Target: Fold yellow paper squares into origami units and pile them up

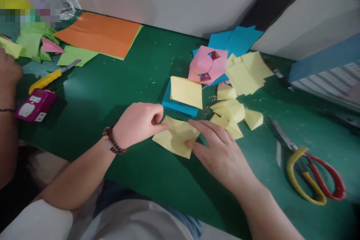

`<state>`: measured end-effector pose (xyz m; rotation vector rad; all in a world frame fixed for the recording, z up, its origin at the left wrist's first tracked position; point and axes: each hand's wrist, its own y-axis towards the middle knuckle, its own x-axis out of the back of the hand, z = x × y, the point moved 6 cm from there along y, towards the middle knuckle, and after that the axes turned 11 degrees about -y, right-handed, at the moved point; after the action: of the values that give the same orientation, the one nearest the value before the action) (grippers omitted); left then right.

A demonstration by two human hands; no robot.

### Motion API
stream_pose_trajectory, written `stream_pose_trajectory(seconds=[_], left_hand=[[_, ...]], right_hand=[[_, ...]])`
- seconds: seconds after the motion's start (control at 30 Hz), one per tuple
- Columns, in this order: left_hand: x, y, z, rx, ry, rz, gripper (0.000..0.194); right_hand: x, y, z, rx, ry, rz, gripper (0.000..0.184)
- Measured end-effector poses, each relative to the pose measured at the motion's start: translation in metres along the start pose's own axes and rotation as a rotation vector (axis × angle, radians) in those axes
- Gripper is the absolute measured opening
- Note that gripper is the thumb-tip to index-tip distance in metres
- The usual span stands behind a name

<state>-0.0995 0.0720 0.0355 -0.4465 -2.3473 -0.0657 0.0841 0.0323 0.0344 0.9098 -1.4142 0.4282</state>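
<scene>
A yellow paper sheet (176,137) lies flat on the green mat (146,180), long axis crosswise, one corner pointing toward the person. Left hand (137,125), half-closed, lies on its upper-left edge, grip unclear; right hand (216,153), fingers spread, presses its right half without gripping. Beyond: folded yellow pieces (229,110), blue paper stack (178,107), pink folded paper (208,65).

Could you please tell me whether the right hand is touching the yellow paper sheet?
Touching: in the head view, the right hand rests its fingers on the yellow paper sheet.
</scene>
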Motion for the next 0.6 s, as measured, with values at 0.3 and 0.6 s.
stream_pose_trajectory(seconds=[0.3,0.6], left_hand=[[-0.038,-0.002,-0.006,-0.363,0.01,0.319,0.021],[-0.038,0.0,0.0,-0.386,-0.019,0.349,0.013]], right_hand=[[0.012,0.001,0.005,0.047,-0.085,-0.061,0.015],[0.004,0.002,0.005,0.147,0.03,0.085,0.022]])
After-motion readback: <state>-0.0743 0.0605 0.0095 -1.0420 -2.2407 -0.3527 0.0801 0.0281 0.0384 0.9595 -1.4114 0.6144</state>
